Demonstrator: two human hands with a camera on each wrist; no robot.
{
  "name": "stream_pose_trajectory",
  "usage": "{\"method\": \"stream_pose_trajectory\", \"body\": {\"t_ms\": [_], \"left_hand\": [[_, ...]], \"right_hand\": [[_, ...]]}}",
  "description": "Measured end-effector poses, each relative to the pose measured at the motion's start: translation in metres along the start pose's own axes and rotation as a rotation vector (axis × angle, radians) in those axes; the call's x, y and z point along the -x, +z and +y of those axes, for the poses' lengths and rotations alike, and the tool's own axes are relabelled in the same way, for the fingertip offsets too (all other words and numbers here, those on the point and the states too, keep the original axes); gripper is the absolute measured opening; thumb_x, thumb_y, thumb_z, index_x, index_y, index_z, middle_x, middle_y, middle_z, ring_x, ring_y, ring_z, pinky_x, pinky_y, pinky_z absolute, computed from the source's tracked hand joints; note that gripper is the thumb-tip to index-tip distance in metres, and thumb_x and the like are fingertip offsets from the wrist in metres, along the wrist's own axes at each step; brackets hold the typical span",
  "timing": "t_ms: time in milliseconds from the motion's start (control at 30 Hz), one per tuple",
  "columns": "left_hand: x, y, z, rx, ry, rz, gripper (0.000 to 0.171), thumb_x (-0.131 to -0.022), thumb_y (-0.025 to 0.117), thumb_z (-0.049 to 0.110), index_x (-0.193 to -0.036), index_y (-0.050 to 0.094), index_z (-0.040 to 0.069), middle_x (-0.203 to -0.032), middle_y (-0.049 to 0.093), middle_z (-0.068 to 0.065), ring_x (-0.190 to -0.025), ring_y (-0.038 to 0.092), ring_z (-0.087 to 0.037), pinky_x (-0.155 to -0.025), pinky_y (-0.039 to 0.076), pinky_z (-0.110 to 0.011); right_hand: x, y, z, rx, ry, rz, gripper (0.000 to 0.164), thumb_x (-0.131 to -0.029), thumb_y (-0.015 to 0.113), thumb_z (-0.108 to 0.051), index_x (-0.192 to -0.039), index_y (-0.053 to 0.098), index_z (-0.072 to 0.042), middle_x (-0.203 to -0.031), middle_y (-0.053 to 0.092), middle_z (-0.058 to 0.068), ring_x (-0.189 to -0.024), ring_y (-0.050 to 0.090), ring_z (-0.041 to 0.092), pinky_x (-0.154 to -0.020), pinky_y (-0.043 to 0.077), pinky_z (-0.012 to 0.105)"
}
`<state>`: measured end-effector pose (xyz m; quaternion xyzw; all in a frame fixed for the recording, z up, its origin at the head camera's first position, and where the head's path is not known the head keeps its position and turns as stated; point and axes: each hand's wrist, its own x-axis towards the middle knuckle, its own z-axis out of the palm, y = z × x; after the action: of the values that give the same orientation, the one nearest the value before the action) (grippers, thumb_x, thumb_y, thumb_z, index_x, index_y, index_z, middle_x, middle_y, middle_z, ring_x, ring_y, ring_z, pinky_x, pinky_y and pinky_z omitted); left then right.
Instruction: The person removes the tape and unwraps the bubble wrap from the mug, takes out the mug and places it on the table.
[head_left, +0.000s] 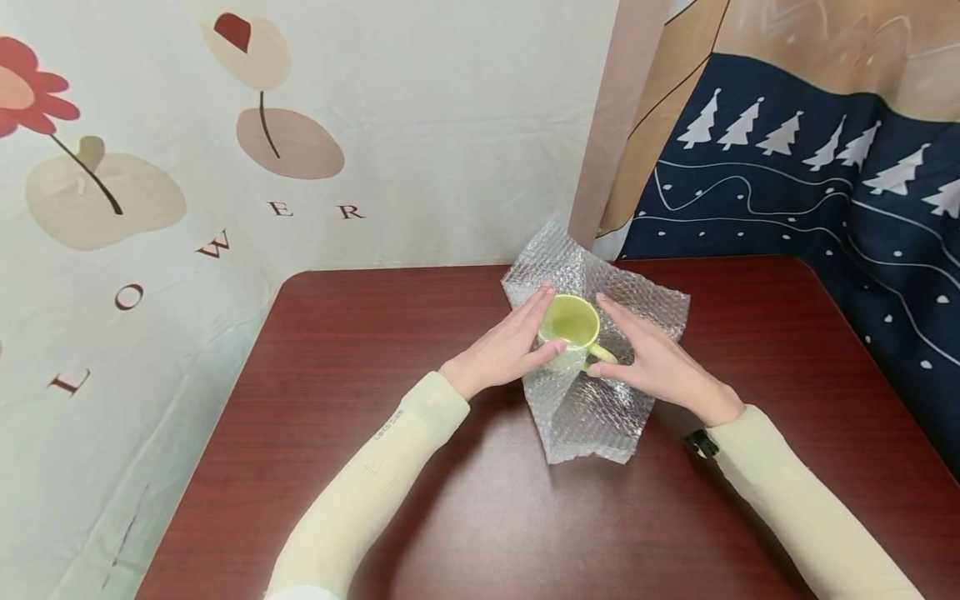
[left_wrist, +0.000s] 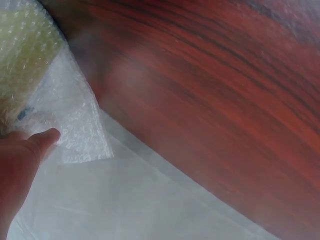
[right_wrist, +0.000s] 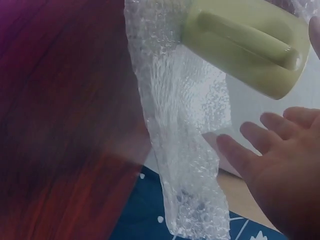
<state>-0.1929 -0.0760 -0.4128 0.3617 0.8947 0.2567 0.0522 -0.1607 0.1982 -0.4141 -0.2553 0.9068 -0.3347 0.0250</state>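
Note:
A yellow-green mug (head_left: 572, 322) stands upright on a sheet of bubble wrap (head_left: 600, 425), its handle (head_left: 602, 353) toward the right front. Part of the wrap is folded up over the mug's left and front side. My left hand (head_left: 512, 343) lies along that side with straight fingers, thumb over the wrap near the rim. On the mug's other side, my right hand (head_left: 660, 360) has its fingers extended and spread, thumb close to the handle. The right wrist view shows the mug (right_wrist: 245, 45) from its handle side, with the right fingers (right_wrist: 265, 132) apart from it.
The dark red wooden table (head_left: 315, 433) extends around the wrap. A pale printed cloth (head_left: 450, 133) hangs behind it and a navy cloth with white trees (head_left: 780, 183) at the back right. A black device (head_left: 702, 443) sits at the right wrist.

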Motion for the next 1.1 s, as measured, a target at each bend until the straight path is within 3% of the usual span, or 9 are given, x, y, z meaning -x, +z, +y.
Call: {"method": "stream_pose_trajectory", "body": {"t_ms": [267, 567, 800, 1100], "left_hand": [[0.003, -0.001, -0.004, 0.019, 0.012, 0.010, 0.084, -0.109, 0.049, 0.046, -0.164, 0.008, -0.002, -0.173, 0.003, -0.014, -0.159, 0.006, -0.021, -0.127, 0.017, -0.046], [0.003, 0.007, -0.003, -0.007, 0.016, 0.069, 0.085, -0.108, 0.050, 0.047, -0.164, 0.010, -0.002, -0.172, 0.005, -0.015, -0.159, 0.008, -0.021, -0.127, 0.018, -0.042], [0.001, 0.009, -0.003, 0.017, 0.017, 0.072, 0.084, -0.108, 0.051, 0.046, -0.164, 0.011, -0.002, -0.172, 0.009, -0.019, -0.158, 0.009, -0.021, -0.127, 0.018, -0.043], [0.003, 0.006, 0.005, -0.108, -0.045, 0.090, 0.084, -0.106, 0.043, 0.056, -0.166, 0.015, 0.003, -0.174, 0.002, -0.008, -0.159, 0.004, -0.018, -0.126, 0.017, -0.052]], "right_hand": [[-0.007, 0.010, 0.000, 0.017, -0.010, 0.003, 0.097, -0.091, 0.080, -0.044, -0.164, 0.029, -0.007, -0.163, 0.037, 0.020, -0.146, 0.040, 0.041, -0.113, 0.038, 0.063], [-0.007, 0.014, 0.000, 0.011, -0.064, 0.060, 0.087, -0.093, 0.081, -0.024, -0.160, 0.032, 0.003, -0.151, 0.051, 0.026, -0.124, 0.064, 0.038, -0.100, 0.053, 0.053], [-0.006, 0.011, 0.002, -0.083, -0.074, 0.054, 0.076, -0.099, 0.073, -0.022, -0.159, 0.034, 0.002, -0.151, 0.051, 0.026, -0.125, 0.063, 0.040, -0.100, 0.053, 0.054], [-0.007, 0.015, 0.006, -0.223, -0.086, 0.050, 0.070, -0.100, 0.070, -0.010, -0.158, 0.033, 0.003, -0.157, 0.042, 0.026, -0.132, 0.056, 0.044, -0.102, 0.051, 0.049]]}}
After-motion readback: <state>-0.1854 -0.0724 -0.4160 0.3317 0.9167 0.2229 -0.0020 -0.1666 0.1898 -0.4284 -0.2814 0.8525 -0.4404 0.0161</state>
